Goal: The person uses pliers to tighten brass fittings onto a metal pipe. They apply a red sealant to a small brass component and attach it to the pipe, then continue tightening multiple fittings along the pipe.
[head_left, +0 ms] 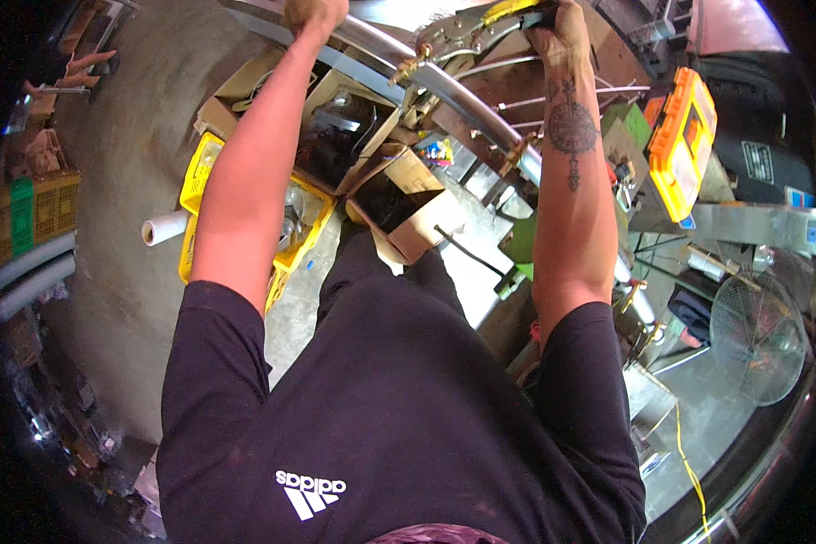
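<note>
A curved metal pipe (444, 86) runs across the top of the view above open cardboard boxes (399, 195). The left hand (313, 13) grips it (half cropped), the right hand (562, 27) clenches locking pliers (467, 34) clamped there.

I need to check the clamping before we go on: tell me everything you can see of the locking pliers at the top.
The locking pliers are bare grey metal with curved C-shaped jaws, rivets and a yellow-sleeved handle. They lie roughly level near the upper edge, jaws to the left, closed around the shiny metal pipe that runs diagonally. The right hand wraps the handle end. The left hand holds the pipe further left, apart from the pliers. Whether the lock is engaged cannot be told.
</note>
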A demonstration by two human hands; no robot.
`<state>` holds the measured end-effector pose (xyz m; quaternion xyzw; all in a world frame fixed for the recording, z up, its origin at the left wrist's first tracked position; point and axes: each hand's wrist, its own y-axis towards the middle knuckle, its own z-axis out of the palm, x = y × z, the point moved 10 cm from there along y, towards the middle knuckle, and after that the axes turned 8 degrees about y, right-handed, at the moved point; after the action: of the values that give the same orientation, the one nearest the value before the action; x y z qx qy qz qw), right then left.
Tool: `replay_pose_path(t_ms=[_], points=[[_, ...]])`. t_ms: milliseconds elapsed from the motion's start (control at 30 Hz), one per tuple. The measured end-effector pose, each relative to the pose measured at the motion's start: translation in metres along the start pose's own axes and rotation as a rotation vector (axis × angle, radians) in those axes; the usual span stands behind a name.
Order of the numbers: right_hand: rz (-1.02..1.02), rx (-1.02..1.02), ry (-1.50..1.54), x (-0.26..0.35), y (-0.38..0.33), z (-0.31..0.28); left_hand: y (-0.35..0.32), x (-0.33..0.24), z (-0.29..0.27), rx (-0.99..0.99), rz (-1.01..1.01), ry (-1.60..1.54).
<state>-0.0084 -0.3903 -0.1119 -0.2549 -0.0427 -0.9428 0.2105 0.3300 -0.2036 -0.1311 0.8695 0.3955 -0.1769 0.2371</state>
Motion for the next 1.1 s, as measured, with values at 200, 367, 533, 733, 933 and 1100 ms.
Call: replay_pose_path(t_ms=[200,367,533,733,933,1100], points=[[0.029,0.007,-0.232,0.015,-0.02,0.019,-0.003,-0.003,-0.008,0.036,-0.013,-0.028],[-0.203,0.215,-1.505,0.058,-0.048,0.072,-0.012,-0.011,-0.012,0.06,-0.023,0.008],[-0.354,0.748,-1.963,0.05,-0.034,0.095,-0.009,-0.013,-0.01,0.055,0.027,-0.044],[-0.276,0.974,-2.034,0.013,-0.049,0.091,-0.015,-0.009,-0.023,0.02,-0.023,-0.032],[-0.37,0.85,-2.202,0.006,-0.048,0.086,-0.005,-0.014,-0.011,0.022,0.154,-0.092],[-0.137,0.706,-2.387,0.013,-0.035,0.074,0.01,-0.019,0.008,0.01,0.238,-0.14]])
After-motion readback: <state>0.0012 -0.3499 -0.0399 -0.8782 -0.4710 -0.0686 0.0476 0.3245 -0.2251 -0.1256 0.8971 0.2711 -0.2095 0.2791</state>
